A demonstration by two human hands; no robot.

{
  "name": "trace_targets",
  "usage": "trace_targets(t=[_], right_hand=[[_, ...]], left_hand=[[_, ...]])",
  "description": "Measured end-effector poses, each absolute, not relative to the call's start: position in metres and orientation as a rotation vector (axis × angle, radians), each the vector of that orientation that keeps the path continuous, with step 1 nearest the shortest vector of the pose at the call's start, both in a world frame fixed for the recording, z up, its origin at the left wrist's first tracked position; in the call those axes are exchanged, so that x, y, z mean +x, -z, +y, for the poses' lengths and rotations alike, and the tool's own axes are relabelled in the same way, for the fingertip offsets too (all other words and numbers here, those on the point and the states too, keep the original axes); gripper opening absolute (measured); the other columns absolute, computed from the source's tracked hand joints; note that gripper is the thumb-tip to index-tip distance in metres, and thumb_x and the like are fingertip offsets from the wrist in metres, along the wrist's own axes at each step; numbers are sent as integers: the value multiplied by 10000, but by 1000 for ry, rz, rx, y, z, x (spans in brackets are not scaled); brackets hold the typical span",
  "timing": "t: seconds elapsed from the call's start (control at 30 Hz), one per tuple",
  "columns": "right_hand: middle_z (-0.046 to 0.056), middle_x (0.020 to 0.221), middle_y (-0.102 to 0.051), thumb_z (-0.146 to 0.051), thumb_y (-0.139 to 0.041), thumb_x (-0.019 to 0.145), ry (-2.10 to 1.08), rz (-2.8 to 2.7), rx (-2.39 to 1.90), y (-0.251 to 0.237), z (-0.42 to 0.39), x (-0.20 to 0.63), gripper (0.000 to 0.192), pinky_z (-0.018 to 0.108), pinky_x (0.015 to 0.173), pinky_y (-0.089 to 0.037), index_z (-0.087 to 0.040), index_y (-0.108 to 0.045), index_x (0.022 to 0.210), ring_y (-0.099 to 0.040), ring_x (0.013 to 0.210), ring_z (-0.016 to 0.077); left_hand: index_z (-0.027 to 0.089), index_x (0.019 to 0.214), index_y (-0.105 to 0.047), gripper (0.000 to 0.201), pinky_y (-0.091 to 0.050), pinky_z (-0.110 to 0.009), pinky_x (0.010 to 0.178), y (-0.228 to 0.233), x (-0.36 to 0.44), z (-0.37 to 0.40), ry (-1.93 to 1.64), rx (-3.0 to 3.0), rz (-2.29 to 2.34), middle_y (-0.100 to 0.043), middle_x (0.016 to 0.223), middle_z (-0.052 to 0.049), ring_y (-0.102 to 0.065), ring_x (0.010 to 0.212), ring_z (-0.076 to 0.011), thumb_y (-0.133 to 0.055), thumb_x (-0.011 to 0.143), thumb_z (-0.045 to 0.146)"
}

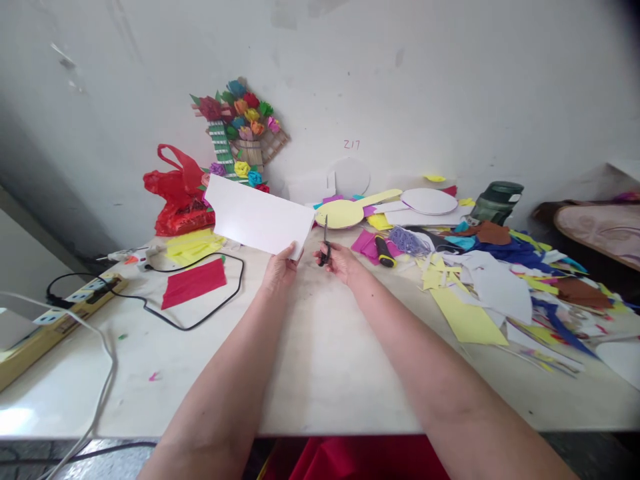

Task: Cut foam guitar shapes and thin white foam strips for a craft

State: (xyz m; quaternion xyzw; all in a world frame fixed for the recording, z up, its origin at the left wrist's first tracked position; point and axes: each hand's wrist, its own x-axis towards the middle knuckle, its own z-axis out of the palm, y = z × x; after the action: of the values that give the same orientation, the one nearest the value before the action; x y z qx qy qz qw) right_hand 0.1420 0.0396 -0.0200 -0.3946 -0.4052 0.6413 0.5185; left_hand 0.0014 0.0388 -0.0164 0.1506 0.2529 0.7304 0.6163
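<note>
My left hand (280,268) grips the near right corner of a white sheet of paper (257,215), which it holds up above the pale table (320,373), the sheet slanting away to the left. My right hand (341,260) is closed on a pair of black-handled scissors (325,241) whose blades point up and away. The scissors are just to the right of the sheet's edge, with a small gap between them.
A red paper piece (194,283) and a black cable (200,313) lie on the left, near a power strip (60,317). A red plastic bag (177,193) and a paper flower craft (240,130) stand by the wall. Coloured paper scraps (500,280) and a yellow paddle shape (350,210) cover the right.
</note>
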Motion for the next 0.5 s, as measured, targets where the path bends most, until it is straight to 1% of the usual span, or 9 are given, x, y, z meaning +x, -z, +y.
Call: trace_targets(t=[0.1, 0.2, 0.27, 0.33, 0.5], right_hand=[[7, 663, -641, -297, -626, 725, -1483, -986, -976, 22, 37, 124, 201, 151, 329, -278, -183, -525, 856, -583, 501, 96], [-11, 629, -620, -293, -692, 659, -1427, -987, -973, 25, 36, 114, 299, 155, 316, -275, -185, -535, 889, -574, 473, 98], [-28, 585, -594, -260, -730, 608, -1375, -959, -969, 26, 37, 112, 362, 152, 310, -263, -182, -537, 904, -562, 458, 95], [-38, 542, -569, -241, -745, 582, -1326, -933, -960, 25, 37, 113, 385, 150, 303, -240, -172, -538, 899, -544, 442, 91], [-43, 506, -543, -251, -746, 567, -1285, -927, -923, 21, 40, 124, 416, 154, 294, -193, -156, -543, 918, -530, 423, 93]], left_hand=[[157, 881, -616, 254, -532, -207, 623, 19, 7, 39, -1675, 384, 624, -678, 801, -28, -646, 673, -125, -562, 716, -28], [150, 847, -613, 164, -491, -188, 480, 22, 13, 38, -1605, 465, 643, -664, 737, -32, -622, 581, -126, -571, 742, 31], [147, 845, -607, 151, -463, -184, 433, 24, 16, 37, -1573, 487, 648, -657, 720, -28, -602, 537, -117, -585, 736, 45], [145, 853, -605, 148, -467, -189, 445, 24, 18, 35, -1552, 488, 645, -656, 721, -30, -596, 530, -114, -597, 733, 60], [160, 905, -610, 164, -534, -279, 624, 22, 12, 34, -1524, 521, 631, -673, 792, -43, -640, 631, -156, -596, 747, 116]])
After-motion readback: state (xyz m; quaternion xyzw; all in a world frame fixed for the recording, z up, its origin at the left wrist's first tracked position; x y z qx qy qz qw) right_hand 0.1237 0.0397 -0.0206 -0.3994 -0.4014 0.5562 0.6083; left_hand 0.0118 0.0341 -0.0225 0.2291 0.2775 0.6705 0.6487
